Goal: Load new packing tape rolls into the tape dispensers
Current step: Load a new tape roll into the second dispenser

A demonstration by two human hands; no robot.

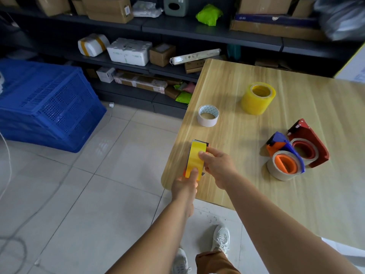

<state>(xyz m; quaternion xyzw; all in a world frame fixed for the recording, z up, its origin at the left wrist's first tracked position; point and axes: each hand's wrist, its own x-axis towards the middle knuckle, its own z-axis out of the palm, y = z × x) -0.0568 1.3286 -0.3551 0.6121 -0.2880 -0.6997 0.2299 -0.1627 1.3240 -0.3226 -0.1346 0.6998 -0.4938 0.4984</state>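
A yellow tape roll sits in an orange dispenser, held on edge at the table's near left corner. My left hand grips it from below, thumb on the tape face. My right hand grips its right side, fingers over the roll. On the wooden table lie a blue and orange dispenser holding a white roll and, touching it, a red dispenser holding another roll. A stack of yellow tape rolls and a white roll stand farther back.
Blue plastic crates are stacked on the tiled floor at left. Dark shelving with boxes and parcels runs along the back. A white cable trails over the floor. My shoes show below the table edge.
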